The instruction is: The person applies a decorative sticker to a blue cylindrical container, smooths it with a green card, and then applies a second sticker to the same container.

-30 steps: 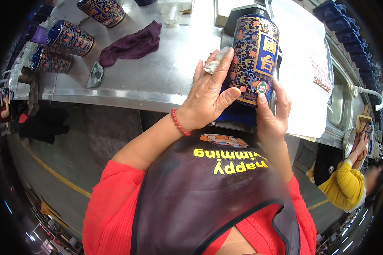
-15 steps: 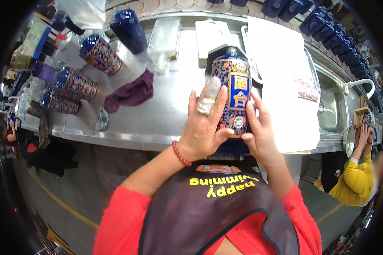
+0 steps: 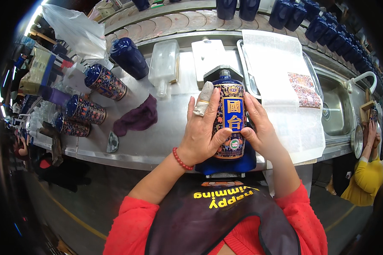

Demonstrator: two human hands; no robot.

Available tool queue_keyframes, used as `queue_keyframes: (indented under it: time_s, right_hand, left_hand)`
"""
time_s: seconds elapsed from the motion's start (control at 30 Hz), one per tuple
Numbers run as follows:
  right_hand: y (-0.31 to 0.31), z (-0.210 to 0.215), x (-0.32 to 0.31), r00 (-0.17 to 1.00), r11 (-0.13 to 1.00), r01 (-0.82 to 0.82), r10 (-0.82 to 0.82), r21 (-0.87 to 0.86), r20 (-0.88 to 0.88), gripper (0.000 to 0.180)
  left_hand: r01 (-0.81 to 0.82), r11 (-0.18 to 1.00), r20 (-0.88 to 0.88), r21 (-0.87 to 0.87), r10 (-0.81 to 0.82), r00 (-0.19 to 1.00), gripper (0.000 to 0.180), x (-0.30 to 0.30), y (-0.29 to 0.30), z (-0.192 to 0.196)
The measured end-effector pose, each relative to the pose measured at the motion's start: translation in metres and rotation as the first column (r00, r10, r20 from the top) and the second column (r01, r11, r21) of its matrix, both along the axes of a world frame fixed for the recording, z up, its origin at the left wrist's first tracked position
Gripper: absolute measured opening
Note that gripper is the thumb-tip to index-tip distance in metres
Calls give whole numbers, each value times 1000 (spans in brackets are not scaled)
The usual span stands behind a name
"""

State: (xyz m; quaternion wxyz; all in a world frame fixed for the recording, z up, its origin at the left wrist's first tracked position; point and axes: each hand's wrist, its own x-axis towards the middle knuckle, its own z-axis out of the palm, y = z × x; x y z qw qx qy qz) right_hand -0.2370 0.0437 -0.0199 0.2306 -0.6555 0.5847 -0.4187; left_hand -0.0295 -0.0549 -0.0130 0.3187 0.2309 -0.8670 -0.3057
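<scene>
The blue bottle (image 3: 229, 121) now sits lower, nearer the body. The left hand (image 3: 204, 131) and right hand (image 3: 259, 129) each grip it closed, pressing its label, seemingly nearly smoothed, above the steel surface (image 3: 166, 136); labelled bottles (image 3: 87, 110) lie left.

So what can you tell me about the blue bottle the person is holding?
The blue bottle looks like glazed ceramic, deep blue with a short neck and cap at the far end. A patterned wrap with gold trim and a yellow panel covers its body, with a small round sticker near the base. It lies lengthwise, neck pointing away, over a blue pad at the metal counter's edge. The left hand and right hand clasp its sides.
</scene>
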Motion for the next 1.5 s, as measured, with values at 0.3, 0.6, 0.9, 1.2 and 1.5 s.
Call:
queue_keyframes:
  time_s: [0.3,0.6,0.9,1.2,1.5]
  right_hand:
    - [-10,-2,-7,993,997,-32,24,63,117,90]
    - [-15,0,-11,971,992,-46,16,119,238,89]
    - [-17,-4,-9,984,986,-8,-22,165,179,92]
    - [-11,-9,-7,975,981,27,-68,191,211,92]
    - [6,-1,-7,992,999,43,-47,32,115,75]
  left_hand:
    - [-17,997,-56,70,21,998,98,-8,-7,2]
    - [-23,992,-64,125,31,997,91,-5,-13,2]
    - [-35,986,-100,162,52,994,93,-7,-10,-1]
    - [-19,981,-176,193,54,983,90,-1,-1,-9]
    - [18,983,-185,181,16,983,83,16,5,-22]
